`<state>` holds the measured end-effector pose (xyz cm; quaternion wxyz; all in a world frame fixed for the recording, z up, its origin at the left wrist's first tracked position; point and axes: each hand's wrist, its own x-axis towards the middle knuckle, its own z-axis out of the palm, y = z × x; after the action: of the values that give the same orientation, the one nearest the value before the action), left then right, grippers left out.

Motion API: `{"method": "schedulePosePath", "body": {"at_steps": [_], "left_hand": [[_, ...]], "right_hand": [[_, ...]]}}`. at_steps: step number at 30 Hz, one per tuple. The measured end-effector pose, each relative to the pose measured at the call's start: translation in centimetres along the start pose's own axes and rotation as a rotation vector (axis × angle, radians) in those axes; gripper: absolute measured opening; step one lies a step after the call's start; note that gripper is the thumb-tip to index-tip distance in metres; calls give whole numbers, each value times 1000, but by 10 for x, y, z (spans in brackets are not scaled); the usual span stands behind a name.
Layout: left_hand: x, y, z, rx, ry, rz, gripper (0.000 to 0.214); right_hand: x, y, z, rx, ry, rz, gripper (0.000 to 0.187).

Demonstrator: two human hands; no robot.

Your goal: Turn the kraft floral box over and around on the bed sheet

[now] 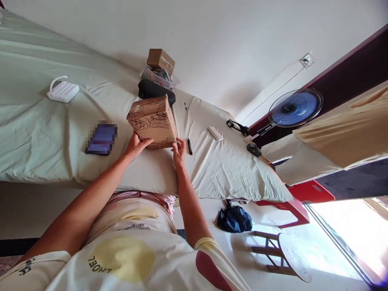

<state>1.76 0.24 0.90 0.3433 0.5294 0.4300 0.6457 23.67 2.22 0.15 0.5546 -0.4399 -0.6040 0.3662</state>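
A brown cardboard box (156, 123) with dark looping scribbles on its faces is between my two hands, above the cloth-covered table. My left hand (136, 145) grips its lower left side, thumb laid along the near face. At the lower right corner, my right hand (179, 151) holds the box with thumb and fingers. A black marker pen (190, 146) lies on the cloth just right of my right hand. Left of my left hand sits a blurred-out dark blue flat item (102, 139). Fingers behind the box are hidden.
Behind the box are a black case (156, 92), a clear plastic bin (171, 83) and a smaller carton (160, 60). A white device with a handle (64, 91) sits far left. To the right are a white item (215, 133), a fan (295, 108) and a wooden stool (292, 258).
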Motion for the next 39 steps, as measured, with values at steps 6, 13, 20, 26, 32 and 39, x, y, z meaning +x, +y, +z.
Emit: {"method": "schedulePosePath", "body": {"at_steps": [6, 13, 20, 26, 32, 39], "left_hand": [[-1, -3, -2, 150, 13, 25, 95], [3, -8, -7, 224, 63, 55, 85], [6, -1, -10, 305, 0, 8, 76], [9, -2, -11, 356, -36, 26, 74], [10, -6, -11, 376, -44, 27, 72], [12, -4, -10, 379, -33, 27, 77]], "right_hand": [[2, 5, 5, -40, -113, 29, 64], [0, 6, 7, -146, -117, -3, 56], [3, 1, 6, -178, -129, -76, 50], [4, -1, 5, -242, -126, -101, 42], [4, -2, 8, -311, -108, -120, 37], [5, -1, 7, -314, -124, -155, 37]]}}
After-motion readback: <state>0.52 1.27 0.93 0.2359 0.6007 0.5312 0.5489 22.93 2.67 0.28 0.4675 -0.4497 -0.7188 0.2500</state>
